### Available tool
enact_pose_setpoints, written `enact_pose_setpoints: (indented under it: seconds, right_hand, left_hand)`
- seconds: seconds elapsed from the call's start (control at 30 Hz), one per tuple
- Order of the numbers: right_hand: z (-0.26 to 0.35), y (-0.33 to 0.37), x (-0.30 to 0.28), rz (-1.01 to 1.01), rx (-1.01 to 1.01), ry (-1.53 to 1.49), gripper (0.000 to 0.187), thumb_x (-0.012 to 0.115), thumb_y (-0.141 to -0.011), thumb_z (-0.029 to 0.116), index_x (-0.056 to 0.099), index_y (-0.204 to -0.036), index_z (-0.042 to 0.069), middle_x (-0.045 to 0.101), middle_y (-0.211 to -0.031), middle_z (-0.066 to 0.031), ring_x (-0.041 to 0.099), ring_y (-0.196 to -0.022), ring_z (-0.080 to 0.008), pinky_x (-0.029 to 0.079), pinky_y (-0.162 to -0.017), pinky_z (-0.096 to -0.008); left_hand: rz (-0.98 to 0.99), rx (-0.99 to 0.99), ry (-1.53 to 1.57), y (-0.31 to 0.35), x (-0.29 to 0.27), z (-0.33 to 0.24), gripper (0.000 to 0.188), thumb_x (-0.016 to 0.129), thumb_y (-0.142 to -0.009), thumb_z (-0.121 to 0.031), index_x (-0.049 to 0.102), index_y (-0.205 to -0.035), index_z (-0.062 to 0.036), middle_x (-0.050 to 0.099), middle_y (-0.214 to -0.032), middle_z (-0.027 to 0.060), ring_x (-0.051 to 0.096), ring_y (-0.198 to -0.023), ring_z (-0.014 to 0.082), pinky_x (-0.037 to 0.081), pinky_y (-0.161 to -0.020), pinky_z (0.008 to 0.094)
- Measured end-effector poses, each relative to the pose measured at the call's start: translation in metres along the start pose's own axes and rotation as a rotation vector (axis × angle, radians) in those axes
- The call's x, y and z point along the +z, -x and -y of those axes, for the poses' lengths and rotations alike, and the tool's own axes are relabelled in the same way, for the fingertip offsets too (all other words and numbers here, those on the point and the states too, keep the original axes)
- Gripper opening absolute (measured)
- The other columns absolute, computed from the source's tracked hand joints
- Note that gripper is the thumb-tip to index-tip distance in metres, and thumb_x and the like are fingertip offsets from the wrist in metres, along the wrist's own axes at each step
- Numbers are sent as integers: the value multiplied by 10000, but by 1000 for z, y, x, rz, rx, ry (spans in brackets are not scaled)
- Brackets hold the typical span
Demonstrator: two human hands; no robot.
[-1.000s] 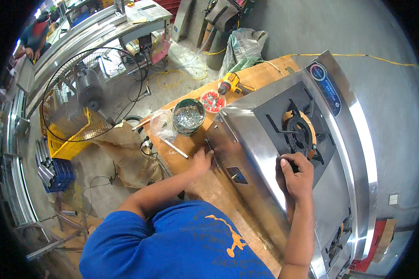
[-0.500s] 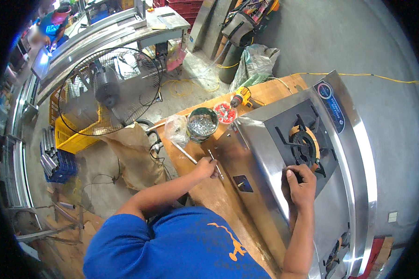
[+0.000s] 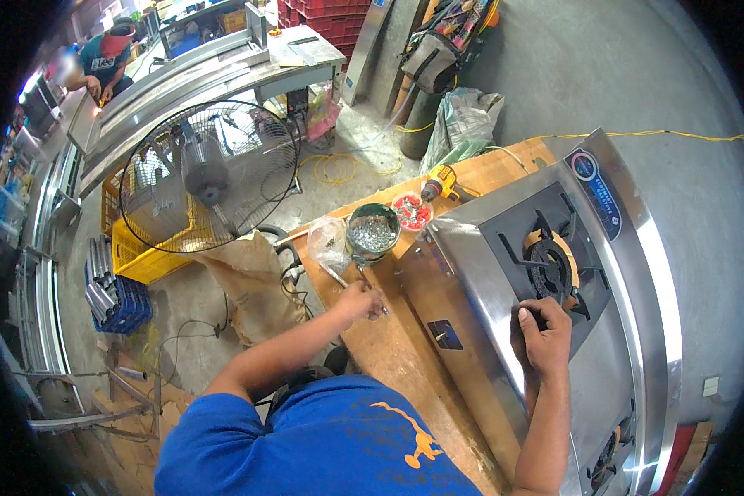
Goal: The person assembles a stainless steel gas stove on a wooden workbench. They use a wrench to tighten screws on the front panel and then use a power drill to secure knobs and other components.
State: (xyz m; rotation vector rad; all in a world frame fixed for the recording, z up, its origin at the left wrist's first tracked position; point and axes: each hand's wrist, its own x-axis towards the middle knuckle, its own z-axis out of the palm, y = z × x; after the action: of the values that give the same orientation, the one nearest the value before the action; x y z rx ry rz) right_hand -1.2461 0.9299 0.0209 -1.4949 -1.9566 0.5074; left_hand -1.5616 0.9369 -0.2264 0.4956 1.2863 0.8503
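Over the wooden bench, my left hand [image 3: 359, 301] is closed around a thin metal rod [image 3: 383, 311] whose ends stick out past the fingers. A stainless-steel gas stove [image 3: 465, 285] lies along the bench to its right, with a small dark panel and a short brass-coloured stem on its front. My right hand [image 3: 547, 337] rests on the stove top, fingers curled, beside the black burner [image 3: 551, 266]. What those fingers hold, if anything, is hidden. Beyond my left hand stand a tub of small metal parts [image 3: 372, 233] and a clear plastic bag [image 3: 326, 241].
A bowl of red and silver pieces [image 3: 412, 212] and a yellow power drill [image 3: 441, 183] sit at the bench's far end. Left of the bench stand a large fan [image 3: 209, 178], a yellow crate [image 3: 153, 260] and a blue crate of metal tubes [image 3: 126, 310]. A co-worker [image 3: 103, 62] works far left.
The view has shifted slightly, moving the scene right and down. My left hand has turned a little with the rod, nearer the bag. My right hand stays on the stove.
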Motion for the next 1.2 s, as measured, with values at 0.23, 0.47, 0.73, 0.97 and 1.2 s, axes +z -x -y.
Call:
enact_pose_setpoints:
  seconds: [0.23,0.47,0.73,0.97,1.2]
  right_hand:
    - [-2,-4,-4,14,-17,15,141,686,-832,95,717,-947,21,665,-849,-139,644,-791,-294,496,-734,-361]
    - [-5,-4,-11,-56,-60,13,139,691,-847,120,715,-944,24,672,-850,-146,657,-794,-306,501,-725,-368]
    - [-11,-7,-22,-7,-28,37,148,689,-856,129,709,-959,23,665,-863,-150,652,-810,-320,506,-740,-373]
    - [-8,-7,-21,-3,-50,31,151,690,-856,130,710,-960,21,665,-862,-155,654,-810,-323,508,-743,-375]
    - [-6,-1,-15,-13,-36,31,144,700,-848,114,706,-950,13,667,-852,-137,647,-800,-285,493,-740,-351]
  left_hand:
    - [-12,356,-352,22,-4,-15,332,642,-927,-148,607,-1211,19,677,-873,99,670,-702,164,539,-624,306]
    - [-226,729,-576,26,-22,-39,202,658,-902,-155,694,-1043,-15,701,-795,130,672,-674,199,521,-651,333]
    - [-270,604,-587,26,-25,-50,217,664,-890,-171,698,-1036,-14,710,-800,135,676,-703,210,520,-662,345]
    - [-235,804,-688,54,2,-82,410,653,-892,-159,596,-1277,-31,707,-834,151,674,-701,248,528,-686,356]
    - [-142,793,-771,66,13,-115,599,656,-887,-193,473,-1445,-75,711,-858,145,680,-712,292,533,-693,398]
